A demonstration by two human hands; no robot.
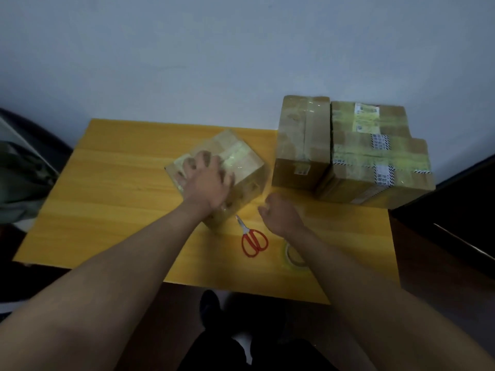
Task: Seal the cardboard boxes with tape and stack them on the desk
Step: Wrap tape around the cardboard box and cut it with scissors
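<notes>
Left hand (207,180) flat, fingers spread; right hand (280,214) loosely curled.

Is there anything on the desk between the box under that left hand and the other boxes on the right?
Nothing visible. The desk between the small box and the upright box looks bare; the red scissors lie nearer the person.

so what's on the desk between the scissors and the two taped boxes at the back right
In the head view, the right hand hangs over that stretch; beneath it only bare desk shows between the scissors and the taped boxes.
</notes>
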